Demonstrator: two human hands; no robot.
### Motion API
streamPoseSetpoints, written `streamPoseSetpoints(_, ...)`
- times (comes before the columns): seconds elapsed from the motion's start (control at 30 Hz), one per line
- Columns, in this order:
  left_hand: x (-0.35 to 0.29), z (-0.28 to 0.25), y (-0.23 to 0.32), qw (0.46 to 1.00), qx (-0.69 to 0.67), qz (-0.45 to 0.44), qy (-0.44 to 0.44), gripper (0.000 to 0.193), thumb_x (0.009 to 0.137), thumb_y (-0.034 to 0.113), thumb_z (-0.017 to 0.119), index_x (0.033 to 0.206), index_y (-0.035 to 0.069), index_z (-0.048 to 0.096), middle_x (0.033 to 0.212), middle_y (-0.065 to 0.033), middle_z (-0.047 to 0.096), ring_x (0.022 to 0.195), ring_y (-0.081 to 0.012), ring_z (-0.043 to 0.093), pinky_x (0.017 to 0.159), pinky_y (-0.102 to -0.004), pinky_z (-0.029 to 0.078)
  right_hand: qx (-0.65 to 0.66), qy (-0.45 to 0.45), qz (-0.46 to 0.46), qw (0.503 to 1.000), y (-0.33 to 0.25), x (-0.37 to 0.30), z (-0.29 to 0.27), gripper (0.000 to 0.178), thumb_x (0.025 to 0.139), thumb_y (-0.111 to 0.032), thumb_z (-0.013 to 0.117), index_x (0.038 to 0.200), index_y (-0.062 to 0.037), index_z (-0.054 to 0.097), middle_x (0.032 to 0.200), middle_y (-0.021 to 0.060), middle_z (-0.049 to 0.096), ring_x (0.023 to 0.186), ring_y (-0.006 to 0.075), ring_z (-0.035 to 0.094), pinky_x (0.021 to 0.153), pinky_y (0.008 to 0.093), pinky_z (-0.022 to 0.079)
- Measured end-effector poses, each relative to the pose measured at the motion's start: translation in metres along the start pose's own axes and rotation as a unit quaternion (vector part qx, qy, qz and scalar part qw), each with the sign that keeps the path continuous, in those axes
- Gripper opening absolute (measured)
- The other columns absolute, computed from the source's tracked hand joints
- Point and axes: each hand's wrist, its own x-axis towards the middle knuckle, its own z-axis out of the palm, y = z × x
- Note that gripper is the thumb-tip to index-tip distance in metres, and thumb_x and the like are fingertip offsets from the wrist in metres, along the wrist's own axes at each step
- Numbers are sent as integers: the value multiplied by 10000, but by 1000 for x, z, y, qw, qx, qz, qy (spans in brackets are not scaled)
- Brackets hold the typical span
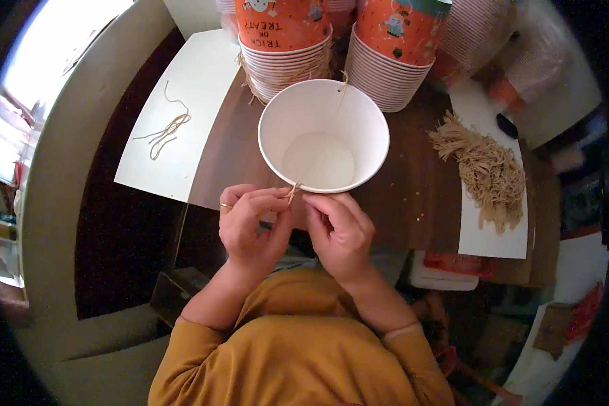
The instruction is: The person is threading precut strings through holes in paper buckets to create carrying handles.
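Note:
A white paper bucket point(325, 135) stands on the brown table in front of me, its open mouth toward me. A thin piece of twine point(294, 193) passes over its near rim, and another knotted bit of twine point(344, 82) sits at the far rim. My left hand point(256, 220), with a ring on one finger, is closed in a pinch on the twine just outside the near rim. Close by on the right, my right hand point(342, 227) is also closed, fingertips touching the rim; what lies between them is hidden.
Behind the bucket rise two stacks of orange printed paper buckets point(284, 30) point(399, 40), with raffia-like strands around the left one. Cut twine pieces point(169, 128) lie on a white sheet at left. A heap of tan twine point(487, 176) covers another sheet at right, near plastic-wrapped buckets point(480, 30).

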Motion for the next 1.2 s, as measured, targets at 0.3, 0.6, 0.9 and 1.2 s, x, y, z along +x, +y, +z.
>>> streamPoseSetpoints(0.3, -6, 2, -5, 782, -452, -430, -15, 130, 804, -23, 648, 813, 24, 527, 805, -45, 633, 705, -77, 583, 640, -204, 479, -101, 29, -40, 994, 7, -5, 12, 177, 742, 29, 677, 896, -40, 625, 758, 113, 626, 607, 273, 603, 548, 343, 483)
streamPoseSetpoints(0.6, -7, -1, -15, 777, -471, -418, 1, 146, 792, -31, 658, 807, 25, 524, 798, -37, 621, 710, -82, 589, 656, -202, 484, 213, -56, 166, 961, 5, 0, 30, 134, 839, -45, 617, 965, -8, 644, 868, 72, 670, 769, 134, 625, 685, 259, 498)
streamPoseSetpoints(0.9, -8, -7, -12, 822, -424, -378, -9, 106, 811, -48, 640, 889, -13, 578, 834, -42, 637, 750, -84, 595, 689, -217, 493, 502, -81, 413, 756, 0, 10, 25, 171, 893, -135, 571, 987, -17, 652, 906, 31, 662, 815, 93, 599, 767, 239, 479)
streamPoseSetpoints(1.2, -12, -6, -14, 936, -248, -248, -35, 98, 770, -51, 666, 853, -3, 650, 857, -53, 665, 797, -101, 615, 707, -218, 476, 546, -114, 462, 689, 4, 20, 20, 191, 896, -168, 537, 1001, -38, 630, 881, 31, 648, 773, 101, 561, 731, 250, 466)
